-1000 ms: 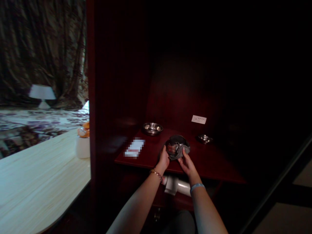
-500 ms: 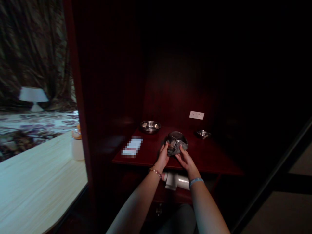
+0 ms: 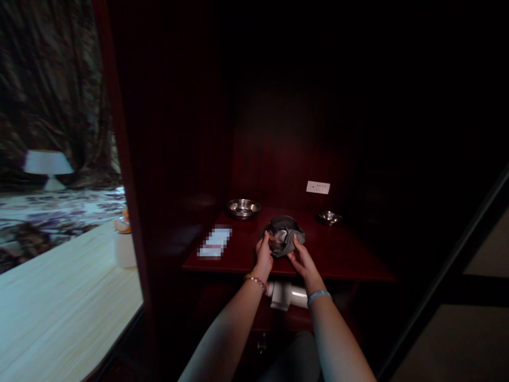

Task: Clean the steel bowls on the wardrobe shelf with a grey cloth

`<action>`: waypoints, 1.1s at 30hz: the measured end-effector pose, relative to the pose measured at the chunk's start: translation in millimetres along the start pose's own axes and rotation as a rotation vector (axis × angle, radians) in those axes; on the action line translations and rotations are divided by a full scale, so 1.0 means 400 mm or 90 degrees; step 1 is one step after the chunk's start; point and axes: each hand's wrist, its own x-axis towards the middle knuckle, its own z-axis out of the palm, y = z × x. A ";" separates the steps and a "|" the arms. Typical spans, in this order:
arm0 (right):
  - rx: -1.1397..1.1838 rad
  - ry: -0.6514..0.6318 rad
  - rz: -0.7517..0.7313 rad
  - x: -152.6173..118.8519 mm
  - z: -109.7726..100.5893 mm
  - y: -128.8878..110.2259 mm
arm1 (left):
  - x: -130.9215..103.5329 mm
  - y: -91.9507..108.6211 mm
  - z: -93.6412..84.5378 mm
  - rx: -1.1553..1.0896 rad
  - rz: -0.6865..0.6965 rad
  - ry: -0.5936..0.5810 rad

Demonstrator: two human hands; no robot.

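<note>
A shiny metal bowl [image 3: 279,233] is held tilted over the dark red desk, with a grey cloth [image 3: 293,243] against its right and lower side. My left hand [image 3: 264,253] grips the bowl's left edge. At the right, my right hand [image 3: 301,258] is closed on the cloth and presses it to the bowl, thumb on top. Another metal bowl [image 3: 244,209] sits on the desk at the back left. A smaller metal bowl [image 3: 330,218] stands at the back right.
The dark red desk [image 3: 350,260] has a blurred white item [image 3: 215,242] at its left. A white socket plate [image 3: 318,187] is on the back wall. White cylindrical things [image 3: 298,296] lie below. At the left are a pale table [image 3: 59,302] and a white lamp [image 3: 48,162].
The bowl in my hands has turned slightly, and the cloth now lies more to its right side. The view has shifted a little.
</note>
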 end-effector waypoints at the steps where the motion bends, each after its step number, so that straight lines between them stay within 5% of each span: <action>1: 0.010 0.012 -0.006 0.001 0.000 0.000 | 0.000 0.002 0.001 -0.005 -0.002 0.002; 8: 0.041 0.002 0.002 0.004 -0.004 0.001 | 0.001 0.006 0.003 -0.014 -0.009 0.014; 13: 0.112 0.087 0.022 0.017 -0.013 -0.001 | -0.003 0.000 0.012 -0.028 0.002 -0.062; 20: 0.177 0.079 0.008 0.025 0.009 0.026 | -0.013 0.002 0.026 -0.012 -0.060 -0.162; 33: 0.141 0.037 0.041 0.030 0.032 0.043 | 0.006 -0.005 0.009 -0.063 0.003 -0.005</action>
